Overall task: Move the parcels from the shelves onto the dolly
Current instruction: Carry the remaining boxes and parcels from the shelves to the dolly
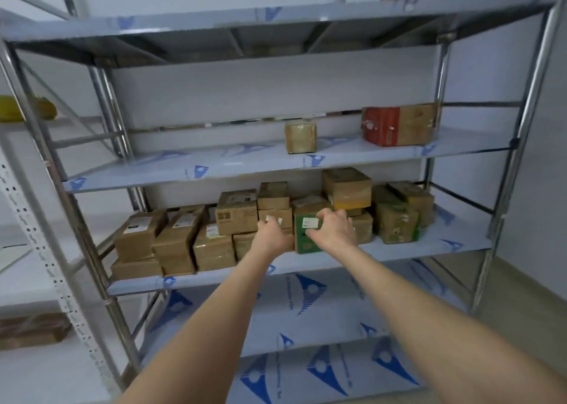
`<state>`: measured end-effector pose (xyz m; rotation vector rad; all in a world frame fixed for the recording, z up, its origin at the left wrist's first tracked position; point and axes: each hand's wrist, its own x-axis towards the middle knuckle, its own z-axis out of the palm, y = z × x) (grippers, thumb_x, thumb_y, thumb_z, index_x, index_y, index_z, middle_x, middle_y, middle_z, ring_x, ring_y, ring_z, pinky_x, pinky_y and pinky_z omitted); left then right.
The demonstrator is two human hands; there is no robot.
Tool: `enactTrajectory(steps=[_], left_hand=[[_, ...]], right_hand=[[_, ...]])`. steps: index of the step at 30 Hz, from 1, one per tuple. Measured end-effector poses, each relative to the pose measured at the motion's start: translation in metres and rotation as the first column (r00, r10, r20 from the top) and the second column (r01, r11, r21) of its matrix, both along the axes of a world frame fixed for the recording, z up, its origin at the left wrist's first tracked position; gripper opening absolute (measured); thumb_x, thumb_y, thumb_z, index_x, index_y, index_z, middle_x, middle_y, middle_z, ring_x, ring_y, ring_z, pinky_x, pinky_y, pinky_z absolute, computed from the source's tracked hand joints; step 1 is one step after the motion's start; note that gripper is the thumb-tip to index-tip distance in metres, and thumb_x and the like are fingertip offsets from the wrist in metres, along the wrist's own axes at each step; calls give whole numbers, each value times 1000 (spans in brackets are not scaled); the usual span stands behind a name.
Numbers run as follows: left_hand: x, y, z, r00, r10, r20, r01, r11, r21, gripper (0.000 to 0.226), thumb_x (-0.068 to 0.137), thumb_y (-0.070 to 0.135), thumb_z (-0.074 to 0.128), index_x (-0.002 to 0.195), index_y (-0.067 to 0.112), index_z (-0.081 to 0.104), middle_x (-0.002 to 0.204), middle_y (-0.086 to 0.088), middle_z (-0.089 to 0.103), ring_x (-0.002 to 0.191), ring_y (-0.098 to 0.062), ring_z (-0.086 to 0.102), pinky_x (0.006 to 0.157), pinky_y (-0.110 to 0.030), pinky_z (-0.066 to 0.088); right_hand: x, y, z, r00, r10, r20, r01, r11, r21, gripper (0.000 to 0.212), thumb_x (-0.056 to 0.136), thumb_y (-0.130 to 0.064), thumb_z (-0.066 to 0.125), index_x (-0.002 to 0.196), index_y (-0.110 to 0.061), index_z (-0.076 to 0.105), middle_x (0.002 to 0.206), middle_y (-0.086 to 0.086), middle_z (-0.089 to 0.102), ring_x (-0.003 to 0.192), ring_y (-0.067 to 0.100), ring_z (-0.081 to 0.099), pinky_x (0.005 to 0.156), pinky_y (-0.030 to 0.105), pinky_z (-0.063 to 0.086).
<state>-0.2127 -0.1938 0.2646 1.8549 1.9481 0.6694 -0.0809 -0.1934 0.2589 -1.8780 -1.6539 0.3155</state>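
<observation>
Several brown cardboard parcels (236, 216) are stacked on the metal rack's third shelf (337, 259). Among them stands a green parcel (303, 238) with a white label. My right hand (334, 230) grips the green parcel, fingers curled over its top right edge. My left hand (271, 235) rests against the brown parcels just left of the green one, fingers around a small brown parcel (274, 218) with a white sticker. On the shelf above sit a small taped parcel (300, 137) and a red and brown box (399, 124). The dolly is out of view.
The steel rack has upright posts at left (61, 195) and right (515, 146). Its two lower shelves (306, 311) carry only blue-printed protective film. A second rack at left holds a brown parcel (30, 330) and a yellow item (24, 109). Objects sit on the top shelf.
</observation>
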Motion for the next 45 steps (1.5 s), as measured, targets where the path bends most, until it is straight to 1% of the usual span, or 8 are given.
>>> enactTrajectory(steps=[13,19,29,33,35,37,42,45], left_hand=[[181,135,91,980,-195,28,184,956,230,57,92,24,56,141,5,33,144,-17,34,126,-30,43,99,-36,40],[249,225,131,960,-274,51,248,925,288,57,96,25,50,143,1,29,145,-18,33,135,-33,31,108,-37,31],[331,319,163,927,-229,296,120,932,343,67,91,28,56,145,6,24,141,-17,41,126,-32,45,100,-37,40],[360,328,165,896,-130,424,6,960,280,61,91,34,56,140,7,33,127,-13,54,117,-32,54,96,-39,47],[373,325,166,871,-88,483,-50,963,266,31,91,34,56,110,9,52,104,-9,59,106,-30,58,91,-39,50],[385,321,166,850,-52,524,-108,957,270,24,89,35,57,78,17,48,93,-8,59,100,-29,60,91,-41,51],[397,297,162,749,19,662,-250,934,255,39,85,43,62,108,13,54,106,-10,63,98,-25,60,80,-36,51],[391,279,161,690,23,723,-310,913,267,26,83,39,65,91,17,54,102,-10,64,96,-26,61,80,-39,50]], right_hand=[[167,119,78,987,-152,-49,158,971,179,59,87,-39,66,137,-24,40,138,8,36,126,30,39,92,39,44],[239,203,118,967,-218,-132,246,931,269,79,83,-45,69,148,-27,27,145,12,31,133,35,35,104,49,37],[355,311,149,887,-161,-433,285,928,240,111,80,-50,72,155,-20,-4,162,13,3,147,36,12,116,52,22],[381,334,151,845,-55,-532,165,973,161,106,80,-57,69,155,-14,7,159,15,18,144,37,23,114,50,28],[388,340,152,814,8,-581,106,981,161,92,81,-57,67,149,-9,28,150,16,38,134,35,40,107,45,39],[393,341,152,748,59,-661,79,981,177,79,82,-54,68,139,-7,43,137,14,52,122,32,51,94,36,44],[403,334,152,634,72,-770,122,974,191,74,84,-52,67,136,-6,41,134,16,52,117,33,53,87,40,45],[403,317,154,546,67,-835,134,977,166,75,84,-54,66,137,-5,43,134,14,53,116,34,55,89,40,47]])
